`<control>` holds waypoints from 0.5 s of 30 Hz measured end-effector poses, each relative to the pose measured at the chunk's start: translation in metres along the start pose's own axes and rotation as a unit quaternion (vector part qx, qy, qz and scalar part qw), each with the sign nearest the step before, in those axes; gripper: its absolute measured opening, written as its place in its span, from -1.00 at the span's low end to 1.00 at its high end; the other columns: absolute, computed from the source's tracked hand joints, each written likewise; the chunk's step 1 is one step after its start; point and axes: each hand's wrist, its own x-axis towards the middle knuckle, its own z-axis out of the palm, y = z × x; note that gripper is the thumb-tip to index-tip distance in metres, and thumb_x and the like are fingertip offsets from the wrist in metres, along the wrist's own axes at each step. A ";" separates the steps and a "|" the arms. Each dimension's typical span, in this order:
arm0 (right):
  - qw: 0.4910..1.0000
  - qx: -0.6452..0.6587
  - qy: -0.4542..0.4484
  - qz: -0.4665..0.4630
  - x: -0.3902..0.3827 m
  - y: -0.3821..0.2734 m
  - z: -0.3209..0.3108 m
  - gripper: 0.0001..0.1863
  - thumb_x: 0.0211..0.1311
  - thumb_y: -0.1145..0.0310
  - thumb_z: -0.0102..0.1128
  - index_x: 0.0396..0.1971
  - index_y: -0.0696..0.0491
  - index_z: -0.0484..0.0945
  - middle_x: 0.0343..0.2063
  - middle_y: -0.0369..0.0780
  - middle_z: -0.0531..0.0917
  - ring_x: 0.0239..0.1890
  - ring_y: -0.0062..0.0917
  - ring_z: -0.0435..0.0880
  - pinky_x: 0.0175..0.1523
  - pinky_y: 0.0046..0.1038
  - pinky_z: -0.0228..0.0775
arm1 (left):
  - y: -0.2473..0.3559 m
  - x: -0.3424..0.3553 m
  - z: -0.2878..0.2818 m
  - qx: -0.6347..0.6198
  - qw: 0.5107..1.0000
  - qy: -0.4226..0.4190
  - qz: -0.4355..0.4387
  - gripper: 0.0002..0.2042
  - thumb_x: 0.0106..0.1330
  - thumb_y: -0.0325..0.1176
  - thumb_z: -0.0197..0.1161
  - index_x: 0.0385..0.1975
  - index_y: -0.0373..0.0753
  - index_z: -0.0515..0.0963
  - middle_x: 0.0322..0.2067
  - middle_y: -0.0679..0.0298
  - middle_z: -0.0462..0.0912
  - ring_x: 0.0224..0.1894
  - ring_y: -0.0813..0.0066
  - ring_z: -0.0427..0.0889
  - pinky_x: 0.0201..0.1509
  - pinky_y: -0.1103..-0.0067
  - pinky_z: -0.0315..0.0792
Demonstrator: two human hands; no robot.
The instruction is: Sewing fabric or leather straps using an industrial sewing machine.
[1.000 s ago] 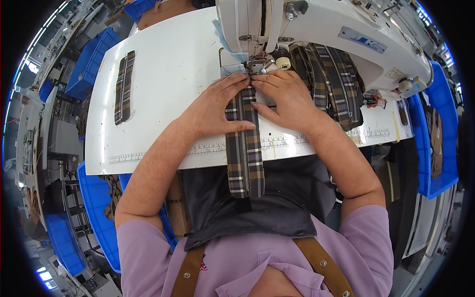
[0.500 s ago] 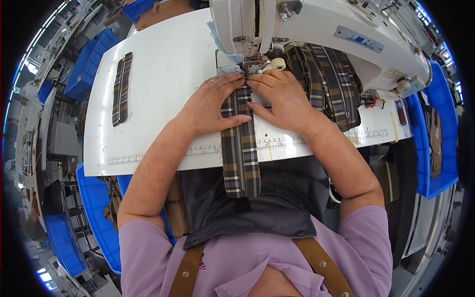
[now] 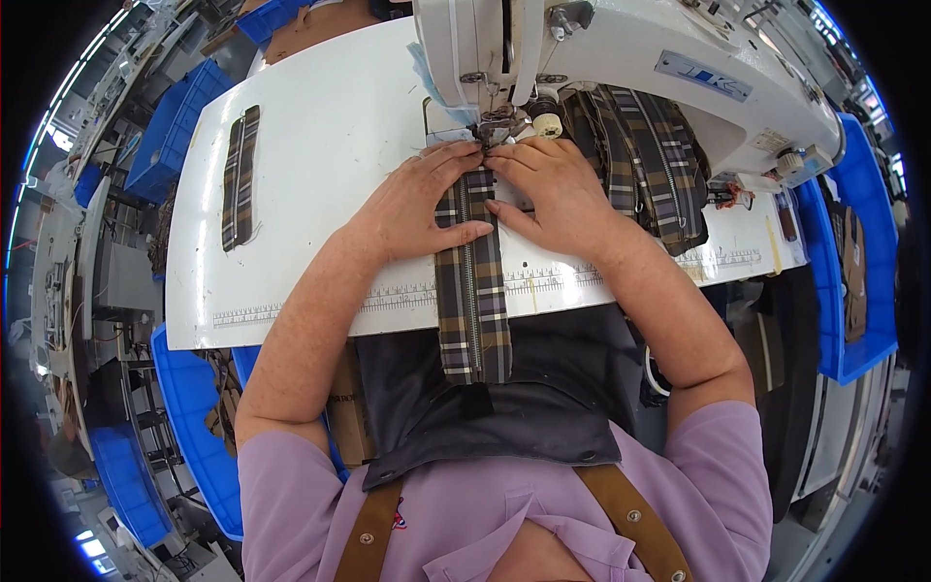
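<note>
A long plaid fabric strip with a zipper down its middle (image 3: pixel 472 291) lies on the white sewing table (image 3: pixel 320 175) and hangs over the front edge. My left hand (image 3: pixel 412 209) presses flat on its left side. My right hand (image 3: pixel 553 194) presses its right side, fingertips at the presser foot (image 3: pixel 490 131) of the white sewing machine (image 3: pixel 621 68). Both hands hold the strip flat just before the needle.
A finished plaid strip (image 3: pixel 239 177) lies at the table's left. Several plaid strips (image 3: pixel 640 160) are piled under the machine arm at right. Blue bins (image 3: pixel 173 126) stand at the left, below left and at the right (image 3: pixel 853 252). A dark apron covers my lap.
The strip has moved away from me under the presser foot, so less of it hangs over the table edge. Both hands followed it toward the needle.
</note>
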 end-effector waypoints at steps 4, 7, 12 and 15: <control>1.000 -0.005 0.005 0.001 0.000 -0.001 0.000 -0.48 0.23 0.04 0.37 0.04 0.11 0.69 -0.01 -0.23 0.72 0.10 -0.34 0.61 0.19 -0.26 0.38 | -0.001 0.000 0.003 0.011 1.000 -0.003 -0.007 -0.16 0.20 0.11 0.47 0.38 -0.32 0.42 0.44 0.04 0.41 0.54 0.02 0.28 0.61 0.19 0.17; 1.000 -0.002 0.012 -0.005 0.000 -0.001 -0.001 -0.47 0.22 0.02 0.37 0.04 0.11 0.70 -0.01 -0.23 0.72 0.11 -0.34 0.61 0.19 -0.26 0.38 | -0.003 0.000 0.005 0.063 0.997 0.027 0.027 -0.16 0.19 0.13 0.47 0.40 -0.28 0.42 0.43 0.06 0.41 0.54 0.04 0.28 0.64 0.14 0.08; 1.000 0.006 -0.020 0.004 -0.001 -0.001 -0.003 -0.44 0.22 0.03 0.37 0.09 0.12 0.65 0.08 -0.17 0.70 0.16 -0.25 0.61 0.28 -0.19 0.36 | 0.004 -0.002 0.005 0.129 0.989 0.070 0.016 -0.26 0.20 0.21 0.44 0.26 -0.21 0.61 0.32 0.17 0.53 0.48 0.16 0.34 0.59 0.13 0.10; 1.000 0.008 -0.018 0.005 -0.001 -0.002 -0.003 -0.44 0.22 0.03 0.37 0.09 0.12 0.65 0.08 -0.17 0.70 0.17 -0.25 0.61 0.28 -0.19 0.36 | 0.006 -0.002 0.003 0.092 0.994 0.050 -0.002 -0.27 0.18 0.21 0.45 0.21 -0.24 0.65 0.30 0.20 0.55 0.42 0.16 0.41 0.53 0.18 0.18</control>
